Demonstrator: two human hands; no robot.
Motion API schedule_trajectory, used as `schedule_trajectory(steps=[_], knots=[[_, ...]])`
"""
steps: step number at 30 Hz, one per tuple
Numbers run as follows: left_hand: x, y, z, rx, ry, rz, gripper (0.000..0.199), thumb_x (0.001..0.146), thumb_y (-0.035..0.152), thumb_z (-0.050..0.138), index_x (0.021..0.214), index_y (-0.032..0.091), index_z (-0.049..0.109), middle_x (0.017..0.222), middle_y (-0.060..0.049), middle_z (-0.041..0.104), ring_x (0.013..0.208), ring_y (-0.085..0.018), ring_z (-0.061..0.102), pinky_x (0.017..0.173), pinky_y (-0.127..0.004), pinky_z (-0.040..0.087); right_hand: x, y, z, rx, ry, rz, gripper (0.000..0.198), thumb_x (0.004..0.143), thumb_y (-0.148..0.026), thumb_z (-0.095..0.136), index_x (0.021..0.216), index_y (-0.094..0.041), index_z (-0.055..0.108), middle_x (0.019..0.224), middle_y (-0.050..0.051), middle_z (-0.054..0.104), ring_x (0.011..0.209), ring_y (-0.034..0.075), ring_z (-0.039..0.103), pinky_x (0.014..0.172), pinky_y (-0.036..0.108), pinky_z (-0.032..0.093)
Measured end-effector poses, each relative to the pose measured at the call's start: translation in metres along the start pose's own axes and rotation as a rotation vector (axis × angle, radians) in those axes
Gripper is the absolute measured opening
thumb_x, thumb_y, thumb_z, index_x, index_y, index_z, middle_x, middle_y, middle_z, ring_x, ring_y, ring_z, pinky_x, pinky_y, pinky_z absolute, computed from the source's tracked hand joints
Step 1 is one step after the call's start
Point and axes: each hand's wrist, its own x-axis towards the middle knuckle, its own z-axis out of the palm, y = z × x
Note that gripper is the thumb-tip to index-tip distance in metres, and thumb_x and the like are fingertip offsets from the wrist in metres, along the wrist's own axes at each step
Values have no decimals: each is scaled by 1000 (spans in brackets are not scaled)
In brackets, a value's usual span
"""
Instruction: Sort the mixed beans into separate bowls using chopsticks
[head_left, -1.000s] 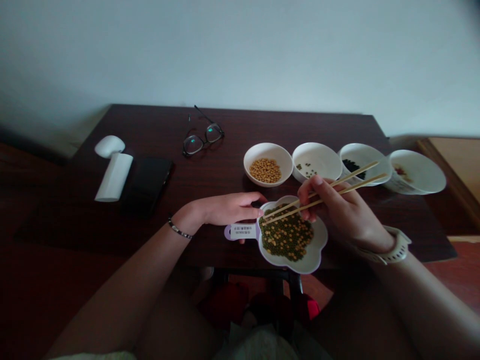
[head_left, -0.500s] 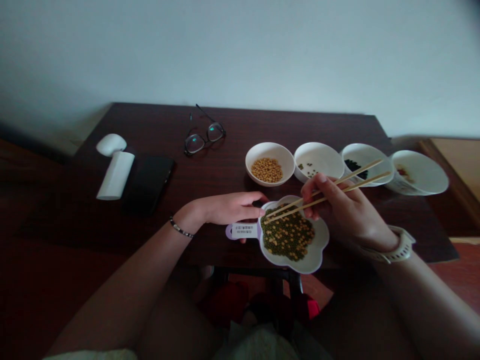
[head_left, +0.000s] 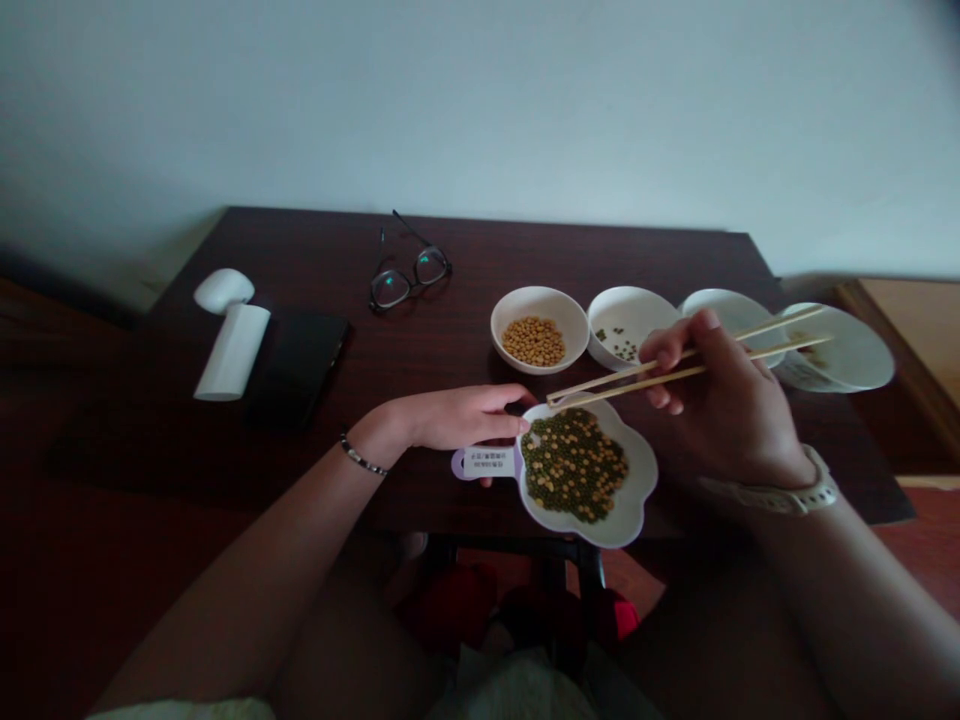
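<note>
My left hand (head_left: 472,415) grips a white flower-shaped scoop (head_left: 640,480) with a lilac, labelled handle, where the handle meets the bowl. Mixed green beans and yellow beans (head_left: 577,465) lie in the scoop. My right hand (head_left: 720,400) is closed around a pair of wooden chopsticks (head_left: 622,382). Their tips hover close together over the scoop's far rim; whether a bean sits between them is too small to tell. Just beyond the scoop, a white bowl (head_left: 501,335) holds yellow beans. Beside it, another white bowl (head_left: 652,305) has a few green beans.
Two more white bowls (head_left: 739,300) (head_left: 862,350) continue the row rightward, partly behind my right hand. Eyeglasses (head_left: 411,282) lie towards the back of the dark table (head_left: 315,245). On the left are a black phone (head_left: 296,370) and a white rounded device (head_left: 232,350).
My right hand has moved away and to the right, lifting the chopstick tips from among the beans to above the scoop's far rim. My left hand and the scoop have stayed put.
</note>
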Motion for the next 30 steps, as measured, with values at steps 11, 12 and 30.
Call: schedule_trajectory(steps=[11, 12, 30], knots=[[-1, 2, 0, 27, 9, -14, 45, 110, 52, 59, 139, 17, 62, 123, -10, 76, 100, -21, 72, 79, -29, 56, 11, 3, -2, -62, 167, -207, 44, 109, -54, 66, 79, -24, 76, 83, 4, 66, 59, 13, 63, 46, 28, 45], [-1, 1, 0, 21, 11, -13, 46, 110, 52, 59, 140, 17, 62, 122, -10, 76, 99, -20, 72, 79, -29, 56, 9, 0, -2, -86, 146, -210, 45, 110, -55, 66, 78, -23, 75, 80, 4, 66, 57, 13, 62, 45, 28, 45], [-1, 5, 1, 8, 19, -15, 44, 109, 53, 61, 135, 17, 63, 111, -7, 78, 92, -19, 72, 79, -30, 55, -12, -8, -5, -435, -104, -67, 53, 111, -63, 59, 81, -22, 74, 67, 5, 69, 58, 16, 63, 52, 28, 49]])
